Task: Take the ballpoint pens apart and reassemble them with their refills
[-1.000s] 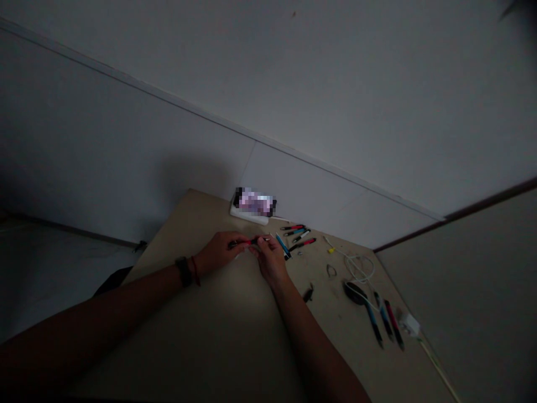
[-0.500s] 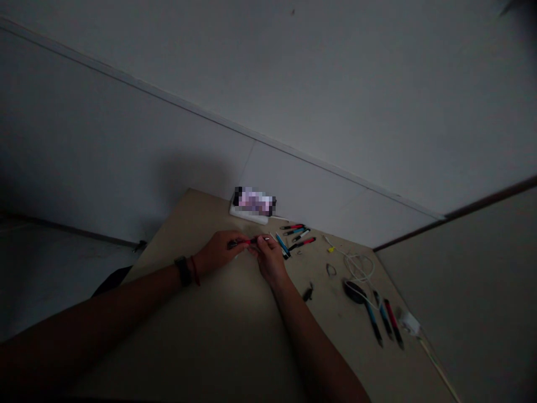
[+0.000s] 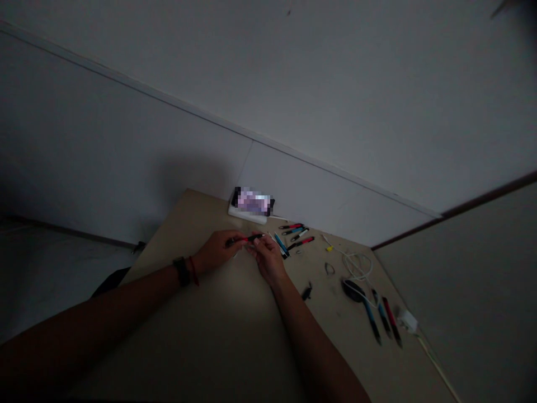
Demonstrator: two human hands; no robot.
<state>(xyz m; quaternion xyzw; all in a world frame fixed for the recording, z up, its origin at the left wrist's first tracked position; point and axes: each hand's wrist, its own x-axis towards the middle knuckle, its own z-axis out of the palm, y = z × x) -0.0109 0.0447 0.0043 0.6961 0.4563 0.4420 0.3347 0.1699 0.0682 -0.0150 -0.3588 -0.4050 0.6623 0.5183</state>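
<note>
A red and black pen (image 3: 248, 239) is held level between my two hands above the table. My left hand (image 3: 218, 247) is closed round its black left end. My right hand (image 3: 269, 258) pinches the pen near its other end, with the fingertips close to those of my left hand. Just right of my right hand lie blue pen parts (image 3: 281, 243) with black ends. Beyond them is a group of several pens (image 3: 300, 231) in red, blue and white with black grips.
A lit phone (image 3: 253, 202) leans on a white block (image 3: 246, 216) by the wall. To the right lie a coiled white cable (image 3: 357, 266), a black oval object (image 3: 353, 290), large blue and red pens (image 3: 392, 322), a white plug (image 3: 408, 322) and a small dark item (image 3: 307, 291).
The pen's right end looks dark now where a pale tip showed before, and my right fingers have shifted slightly along it. The view has moved a little; the other things lie as before.
</note>
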